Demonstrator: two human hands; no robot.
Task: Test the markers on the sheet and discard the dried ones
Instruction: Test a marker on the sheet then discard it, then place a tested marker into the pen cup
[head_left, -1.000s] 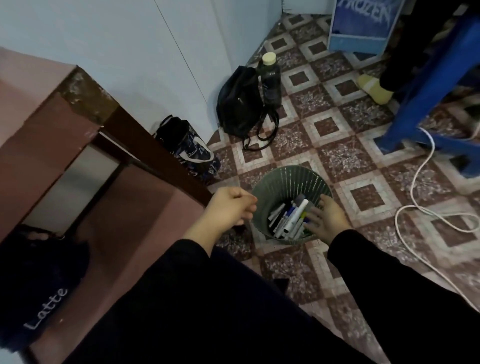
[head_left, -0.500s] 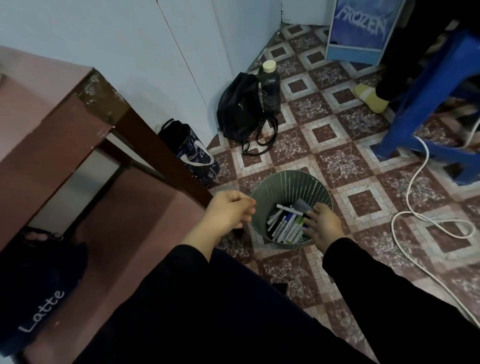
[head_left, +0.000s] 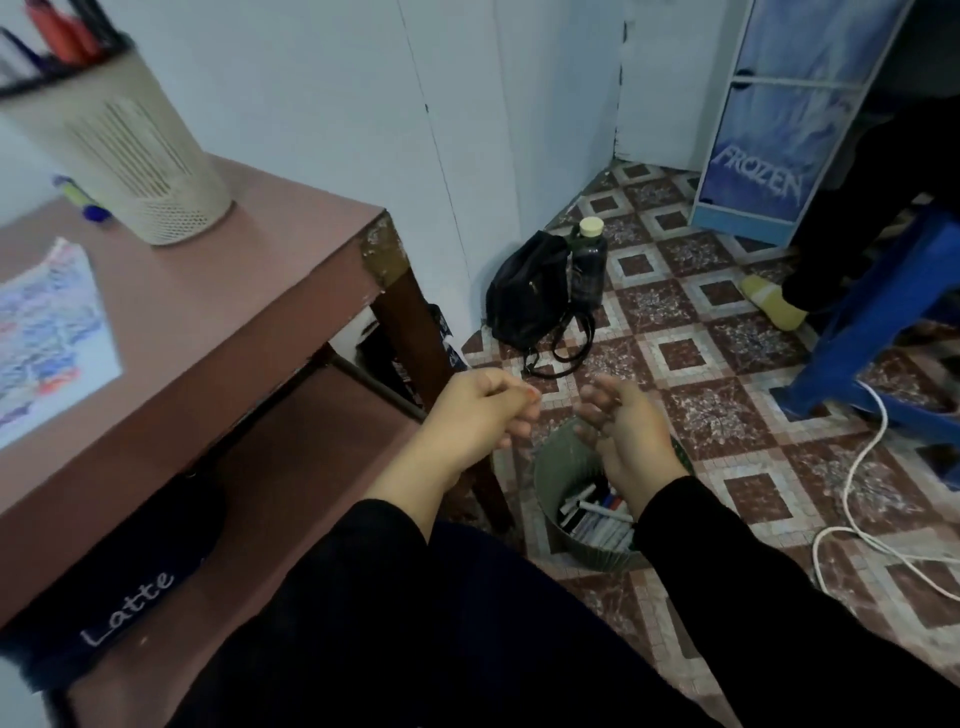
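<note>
Ribbed matt plastic bin (head_left: 558, 467); table (head_left: 234, 291) smooth matt brown, chipped crnr; sheet (head_left: 47, 332) paper; floor (head_left: 727, 405) mosaic tile.

I have one view only, a wide-angle head camera. It looks forward and steeply down from above the person's lap, near enough that the dark sleeves (head_left: 753, 597) fill the lower edge. The tabletop (head_left: 234, 291) sits at left, the tiled floor (head_left: 727, 332) and green bin (head_left: 556, 483) at centre-right, the wall corner (head_left: 618, 104) beyond.
</note>
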